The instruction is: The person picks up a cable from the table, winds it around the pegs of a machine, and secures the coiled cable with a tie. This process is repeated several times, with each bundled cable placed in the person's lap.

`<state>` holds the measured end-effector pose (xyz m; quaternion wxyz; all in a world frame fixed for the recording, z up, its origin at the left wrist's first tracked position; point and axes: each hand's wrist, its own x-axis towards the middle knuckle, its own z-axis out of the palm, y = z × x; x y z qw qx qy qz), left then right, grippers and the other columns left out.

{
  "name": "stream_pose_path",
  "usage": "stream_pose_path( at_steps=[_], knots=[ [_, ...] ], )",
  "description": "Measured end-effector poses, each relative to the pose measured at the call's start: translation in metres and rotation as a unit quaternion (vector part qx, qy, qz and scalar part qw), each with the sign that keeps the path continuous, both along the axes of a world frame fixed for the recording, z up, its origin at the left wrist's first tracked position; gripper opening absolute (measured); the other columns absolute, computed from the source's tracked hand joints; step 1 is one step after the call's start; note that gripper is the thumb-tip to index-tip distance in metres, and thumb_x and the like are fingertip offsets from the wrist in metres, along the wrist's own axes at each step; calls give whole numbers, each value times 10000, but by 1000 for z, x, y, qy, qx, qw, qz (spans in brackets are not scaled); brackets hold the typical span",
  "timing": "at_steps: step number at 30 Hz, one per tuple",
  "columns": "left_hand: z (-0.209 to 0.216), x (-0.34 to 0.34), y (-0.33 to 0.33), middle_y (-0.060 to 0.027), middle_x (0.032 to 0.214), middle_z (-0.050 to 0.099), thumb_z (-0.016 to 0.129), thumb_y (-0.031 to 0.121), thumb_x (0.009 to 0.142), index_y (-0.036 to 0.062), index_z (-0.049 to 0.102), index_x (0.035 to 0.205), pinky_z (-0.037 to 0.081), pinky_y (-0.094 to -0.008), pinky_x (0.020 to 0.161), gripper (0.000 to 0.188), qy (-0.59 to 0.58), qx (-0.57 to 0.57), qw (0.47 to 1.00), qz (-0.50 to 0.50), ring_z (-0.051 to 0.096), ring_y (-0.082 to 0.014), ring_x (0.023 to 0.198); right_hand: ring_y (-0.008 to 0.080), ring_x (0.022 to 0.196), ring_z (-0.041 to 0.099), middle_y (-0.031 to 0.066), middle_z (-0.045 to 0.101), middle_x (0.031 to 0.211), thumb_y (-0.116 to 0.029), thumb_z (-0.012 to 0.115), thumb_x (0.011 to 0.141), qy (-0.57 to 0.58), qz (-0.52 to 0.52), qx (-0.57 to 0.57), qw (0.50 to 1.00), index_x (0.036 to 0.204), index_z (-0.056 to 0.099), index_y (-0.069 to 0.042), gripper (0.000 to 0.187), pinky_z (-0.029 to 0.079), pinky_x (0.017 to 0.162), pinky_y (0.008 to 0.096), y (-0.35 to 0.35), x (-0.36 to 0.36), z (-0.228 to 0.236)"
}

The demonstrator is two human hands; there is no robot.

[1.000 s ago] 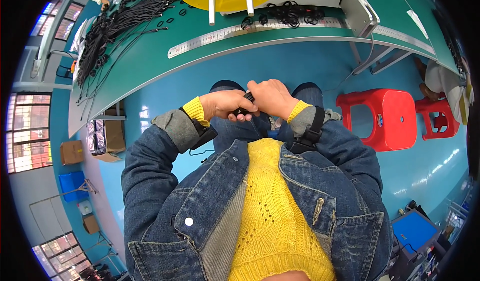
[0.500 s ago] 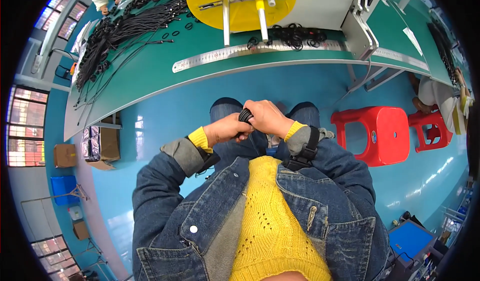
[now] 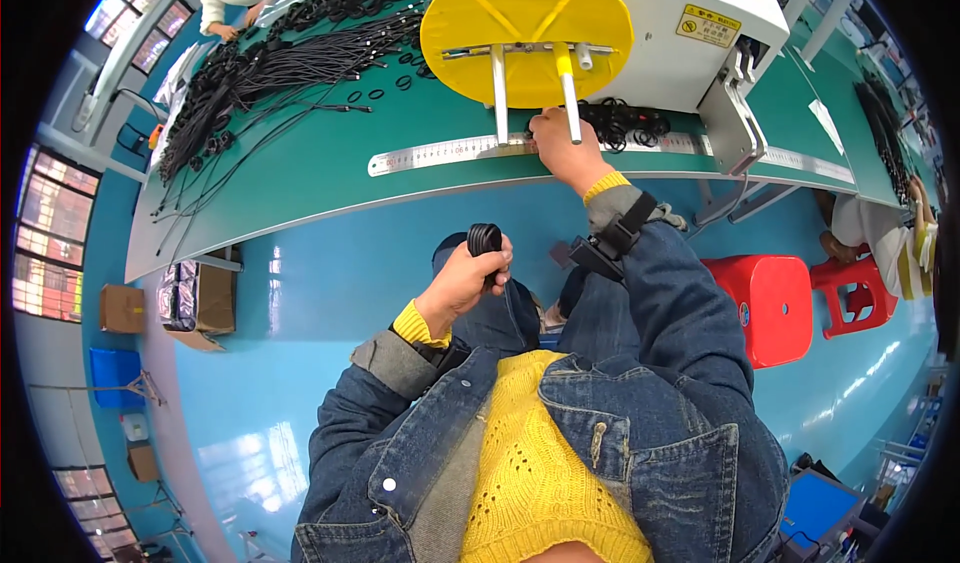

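The left hand (image 3: 470,278) is closed round a black coil (image 3: 484,239), held clear of the bench (image 3: 310,163), short of its near edge. The right hand (image 3: 570,150) is over that edge, fingers bent; I can't tell from here whether they pinch anything. Black rings (image 3: 630,126) lie just right of it, a ruler (image 3: 430,158) runs along the near edge, and cables (image 3: 300,75) heap toward the left end.

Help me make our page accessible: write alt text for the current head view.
A person in a denim jacket grips a coiled black cable in the left hand while the right hand reaches to a ruler on a green bench, near a yellow disc. Black cables lie at the bench's left; red stools stand at right.
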<state>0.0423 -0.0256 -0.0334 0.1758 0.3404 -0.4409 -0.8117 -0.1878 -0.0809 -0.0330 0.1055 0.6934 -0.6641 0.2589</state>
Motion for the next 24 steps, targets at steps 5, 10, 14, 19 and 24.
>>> stream_pose_path(
  at_steps=[5, 10, 14, 19, 24],
  knots=[
    [4, -5, -13, -10, 699, 489, 541, 95, 809, 63, 491, 843, 391, -230, 458, 69, 21, -15, 999, 21, 473, -94, 563, 285, 716, 574, 86, 559, 783, -90, 585, 731, -155, 15, -72, 985, 794, 589, -73, 65, 480, 613, 379, 5, 11, -1],
    [18, -29, -35, -25, 724, 518, 552, 100, 823, 61, 496, 853, 401, -241, 463, 75, 120, -53, 981, 144, 486, -99, 568, 262, 713, 574, 68, 554, 771, -44, 597, 687, -156, 61, -162, 972, 793, 580, -69, 110, 486, 603, 349, 34, 32, 11],
    [34, -49, -48, -22, 716, 520, 572, 81, 816, 61, 499, 860, 406, -237, 468, 88, 138, -64, 969, 194, 496, -100, 573, 233, 699, 560, 54, 533, 747, -44, 564, 678, -35, 97, -207, 973, 830, 577, -82, 157, 477, 584, 324, 49, 34, 15],
    [26, -52, -52, -17, 722, 529, 594, 38, 790, 56, 504, 862, 413, -234, 472, 117, 94, -107, 972, 187, 508, -99, 585, 204, 688, 555, 51, 516, 736, -31, 574, 659, -15, 127, -227, 965, 860, 585, -83, 208, 479, 577, 306, 57, 36, 16],
    [16, -53, -56, -7, 745, 538, 603, 4, 766, 53, 511, 861, 415, -227, 487, 142, 74, -192, 963, 177, 507, -84, 603, 155, 674, 565, 43, 554, 733, -12, 583, 742, -269, 83, -115, 953, 855, 612, -51, 124, 471, 582, 261, 63, 41, 14]
  ],
)
